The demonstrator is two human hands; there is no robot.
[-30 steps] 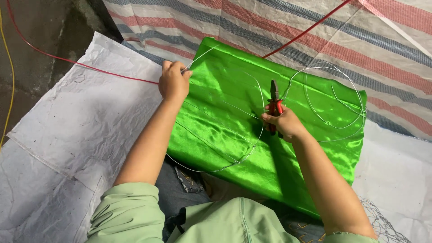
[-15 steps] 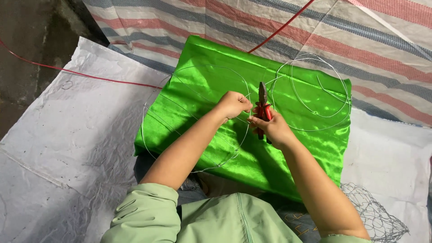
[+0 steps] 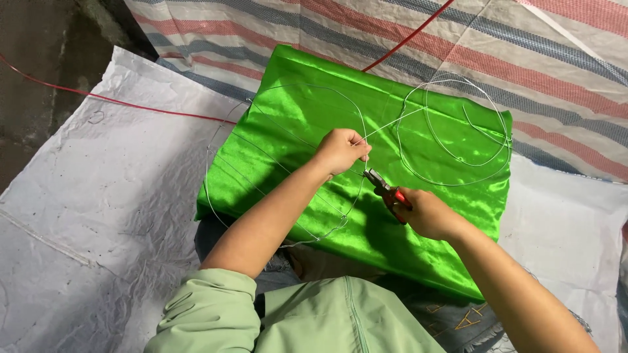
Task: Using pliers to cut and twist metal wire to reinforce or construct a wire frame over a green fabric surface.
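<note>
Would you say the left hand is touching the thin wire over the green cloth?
Touching. The head view shows the left hand closed around the thin wire, which runs out of its fist above the green cloth. The right hand holds red-handled pliers just beside it.

Bright even daylight, soft shadows under arms, sheen on green satin cloth (image 3: 307, 117), focus sharp.

A crinkled white plastic sheet (image 3: 85, 216) covers the floor near and left. A striped red, grey and white tarpaulin (image 3: 523, 59) lies far right, and a thin red cord (image 3: 118, 102) crosses them.
</note>
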